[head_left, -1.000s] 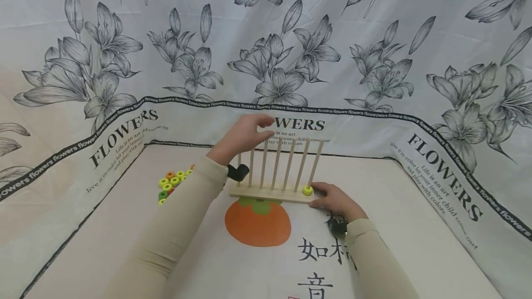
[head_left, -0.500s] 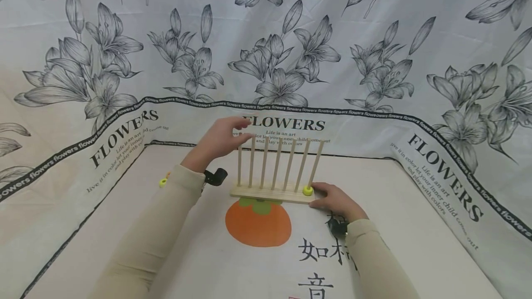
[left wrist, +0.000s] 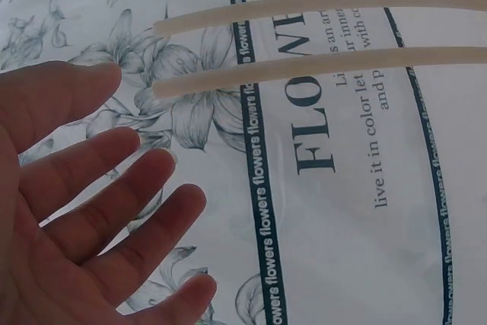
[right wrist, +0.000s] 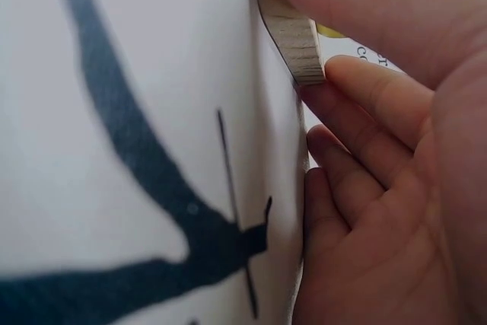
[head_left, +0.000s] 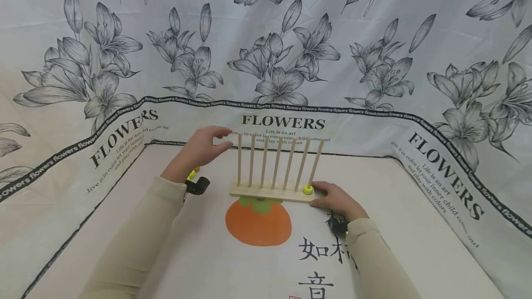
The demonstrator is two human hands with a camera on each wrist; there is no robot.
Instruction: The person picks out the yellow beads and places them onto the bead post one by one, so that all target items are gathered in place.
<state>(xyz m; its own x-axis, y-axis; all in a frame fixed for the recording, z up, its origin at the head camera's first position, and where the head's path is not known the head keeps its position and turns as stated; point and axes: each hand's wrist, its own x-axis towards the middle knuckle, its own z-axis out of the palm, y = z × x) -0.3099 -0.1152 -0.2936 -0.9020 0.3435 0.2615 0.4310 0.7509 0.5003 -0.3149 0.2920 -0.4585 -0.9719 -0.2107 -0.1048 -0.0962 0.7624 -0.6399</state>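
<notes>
A wooden peg stand, its base [head_left: 266,192] low and flat, carries several upright rods [head_left: 277,163] in a row. One rod at the right end has yellow beads [head_left: 307,190] at its foot. My right hand [head_left: 337,201] grips that end of the base; in the right wrist view the thumb and fingers [right wrist: 369,100] meet the end of the wood [right wrist: 300,47]. Left of the stand, my left hand [head_left: 201,146] is raised near the top of the leftmost rod, holding nothing. Its fingers are spread and relaxed in the left wrist view, with three rods [left wrist: 327,66] beyond them.
Yellow and orange beads [head_left: 192,174] show behind the left wrist; the forearm hides the others. The tablecloth bears a printed orange persimmon [head_left: 258,223] and black characters [head_left: 315,249]. A flower-printed cloth [head_left: 274,59] hangs behind and at the sides.
My left hand has moved left and slightly down, from over the middle rods to beside the leftmost one. The forearm now covers most of the bead pile. My right hand and the stand stay put.
</notes>
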